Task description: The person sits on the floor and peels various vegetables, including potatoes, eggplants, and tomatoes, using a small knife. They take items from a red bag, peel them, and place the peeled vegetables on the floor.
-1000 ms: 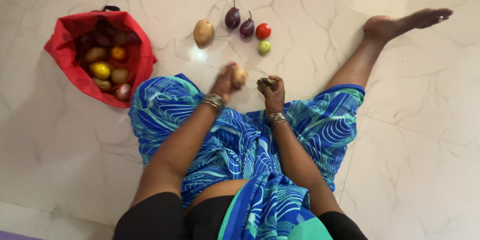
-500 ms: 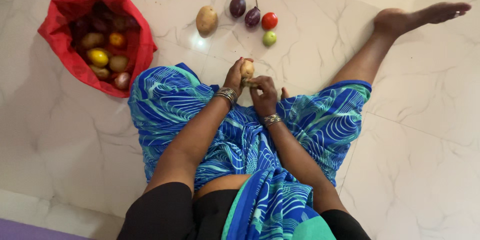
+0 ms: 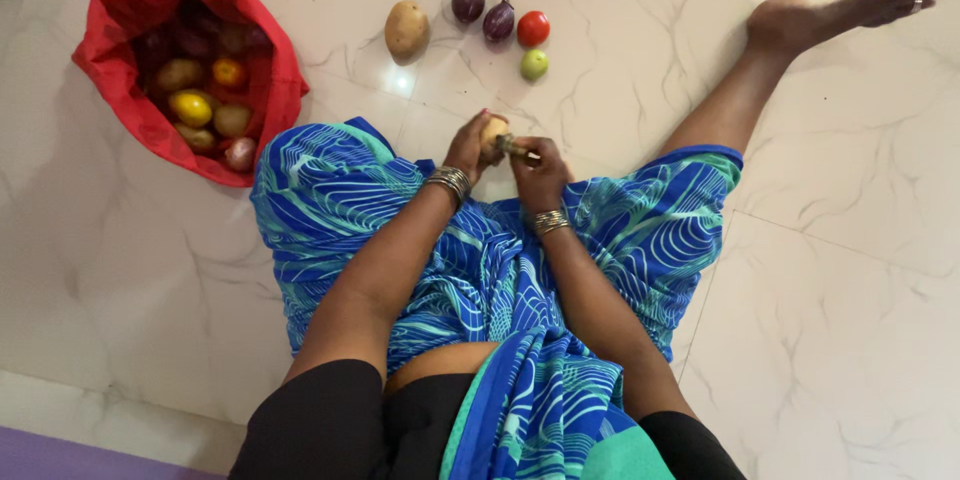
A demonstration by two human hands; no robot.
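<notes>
White marble floor (image 3: 820, 270) runs under a seated person in a blue patterned skirt. Just above the knees, the left hand (image 3: 468, 145) is wrapped around a small potato (image 3: 494, 130), and the right hand (image 3: 540, 172) — close against it — grips a peeler (image 3: 512, 147) touching the potato's side. Beyond the potato lie a larger potato (image 3: 406, 28), two eggplants (image 3: 482, 10), a red tomato (image 3: 533, 28) and a green one (image 3: 534, 64). Well left of the potato sits a red bag (image 3: 110, 30) — open, holding vegetables.

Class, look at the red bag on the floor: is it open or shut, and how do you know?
Open. The red bag gapes at its mouth, showing the loose vegetables inside.
</notes>
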